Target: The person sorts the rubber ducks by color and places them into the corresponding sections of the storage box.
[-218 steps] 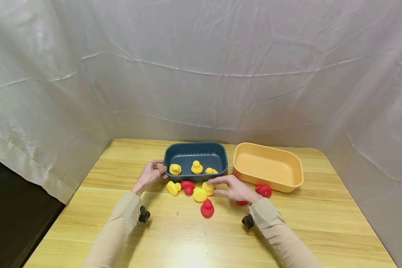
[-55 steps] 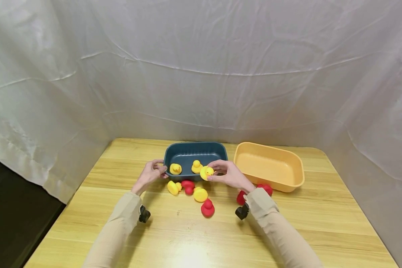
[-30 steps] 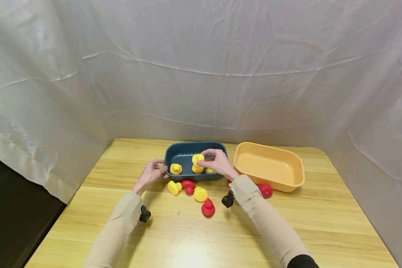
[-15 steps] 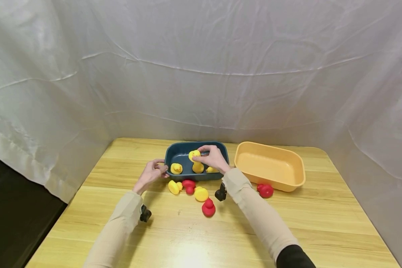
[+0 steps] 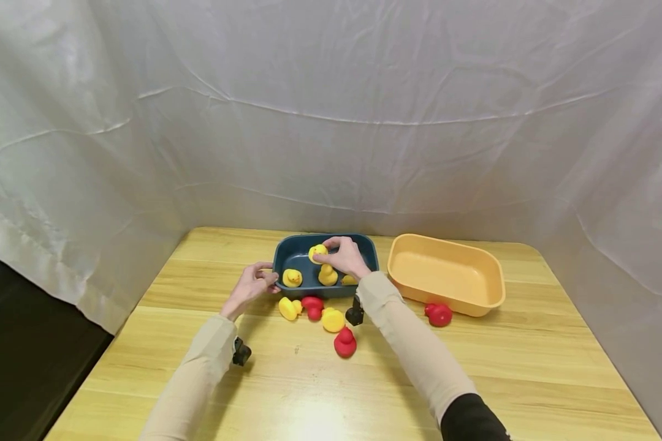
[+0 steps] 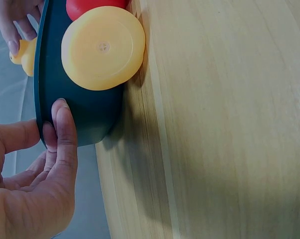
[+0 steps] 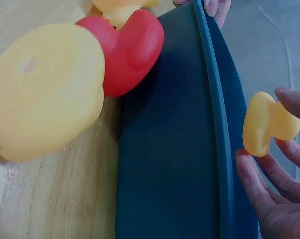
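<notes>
Pinching a toy duck (image 5: 317, 253), yellow, between thumb and fingers of the right hand (image 5: 344, 257), over the dark blue tray (image 5: 320, 293), toward its far side. Gripping the left end of that tray with the left hand (image 5: 248, 285), close to the near corner, with thumb at the rim and fingers against the outer wall. Inside the tray, showing a left yellow duck (image 5: 292, 278) and a middle yellow duck (image 5: 328, 277), both upright, plus a right yellow duck (image 5: 348, 280), partly hidden. On the worktop (image 5: 309, 392), just beyond the tray's near wall, showing a tipped yellow duck (image 5: 289, 309) and a red duck (image 5: 312, 307); nearer, a yellow duck with base showing (image 5: 333, 320) and a second red duck (image 5: 345, 343). To the right, placed apart from the blue one, an orange tray (image 5: 444, 269), with a third red duck (image 5: 439, 315) just beside its near wall.
</notes>
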Available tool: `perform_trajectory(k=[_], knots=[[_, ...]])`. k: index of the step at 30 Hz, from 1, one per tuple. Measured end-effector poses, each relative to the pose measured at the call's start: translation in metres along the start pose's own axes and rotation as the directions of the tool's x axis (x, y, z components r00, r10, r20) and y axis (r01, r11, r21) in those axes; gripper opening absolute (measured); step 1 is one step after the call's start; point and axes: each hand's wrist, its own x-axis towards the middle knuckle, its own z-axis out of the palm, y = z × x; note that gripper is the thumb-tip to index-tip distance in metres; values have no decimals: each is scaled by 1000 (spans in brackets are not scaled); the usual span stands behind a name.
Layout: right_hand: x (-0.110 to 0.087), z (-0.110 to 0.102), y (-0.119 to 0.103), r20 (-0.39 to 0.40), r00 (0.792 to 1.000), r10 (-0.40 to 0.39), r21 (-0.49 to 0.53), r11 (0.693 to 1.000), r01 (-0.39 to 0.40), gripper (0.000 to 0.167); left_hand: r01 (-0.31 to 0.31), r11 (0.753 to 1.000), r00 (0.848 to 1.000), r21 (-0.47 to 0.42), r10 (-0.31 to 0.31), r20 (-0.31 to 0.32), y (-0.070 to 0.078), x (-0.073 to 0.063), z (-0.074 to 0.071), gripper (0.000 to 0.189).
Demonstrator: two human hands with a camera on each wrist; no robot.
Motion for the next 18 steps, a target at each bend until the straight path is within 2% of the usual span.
perform_trajectory(k=[4,9,14,18], knots=[[-2,2,-2,-9,1000,4,16,1000,-4,49,-6,1000,1000,-3,6,3,0,-1,0,48],[-13,-1,-1,-30,999,-14,97,995,17,50,-9,1000,1000,-4,9,4,2,-2,1,48],[-36,-9,7,-26,994,-111,153,982,113,35,-10,1000,1000,-22,10,7,4,-2,3,47],[-65,-17,20,46,976,-214,186,962,202,29,-2,1000,1000,-11,2,8,4,-3,3,48]])
